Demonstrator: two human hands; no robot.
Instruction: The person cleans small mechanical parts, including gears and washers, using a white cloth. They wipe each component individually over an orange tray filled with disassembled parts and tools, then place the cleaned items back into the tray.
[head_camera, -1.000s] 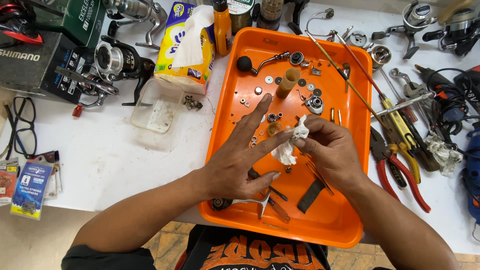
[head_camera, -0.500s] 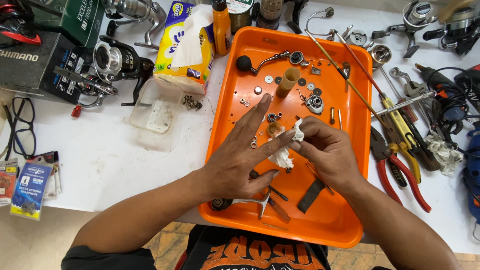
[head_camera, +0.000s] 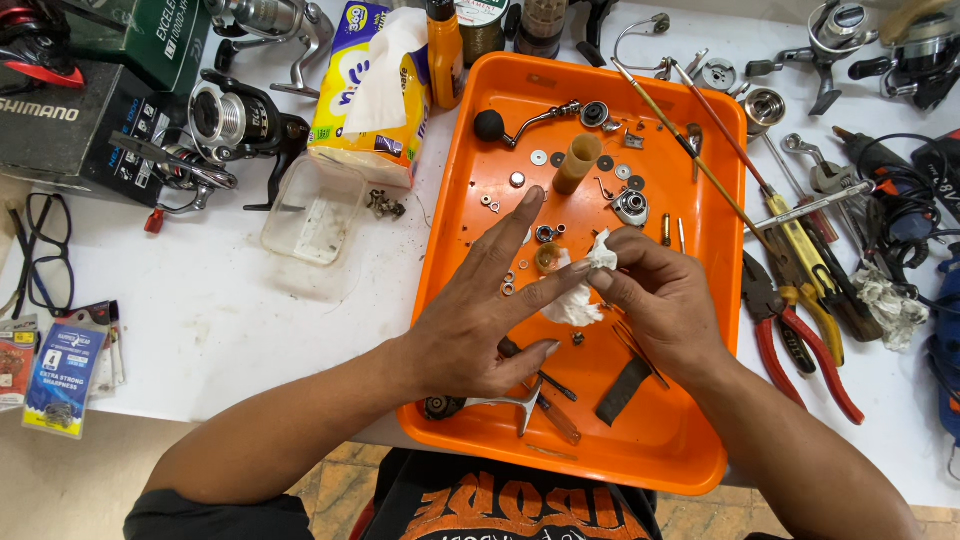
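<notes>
My left hand (head_camera: 478, 310) is spread flat over the orange tray (head_camera: 560, 440), fingers apart, one fingertip touching a crumpled white tissue (head_camera: 585, 290). My right hand (head_camera: 660, 295) pinches that tissue and presses it on the left fingertip. Under and around the hands lie small reel parts: washers (head_camera: 508, 284), a bearing (head_camera: 545, 234), a round metal gear (head_camera: 630, 207), a tan plastic tube (head_camera: 577, 163) and a reel handle with a black knob (head_camera: 520, 122). A silver reel arm (head_camera: 495, 403) lies under my left palm.
A tissue pack (head_camera: 375, 90), an orange bottle (head_camera: 444, 55), a clear plastic tub (head_camera: 312, 212) and spinning reels (head_camera: 235, 120) stand left of the tray. Red pliers (head_camera: 795, 340), screwdrivers (head_camera: 790, 230), wrenches and cables crowd the right. Glasses (head_camera: 40, 255) lie far left.
My right hand has shifted the tissue slightly along the left fingertip, first down, then back up. My left hand has stayed spread in place.
</notes>
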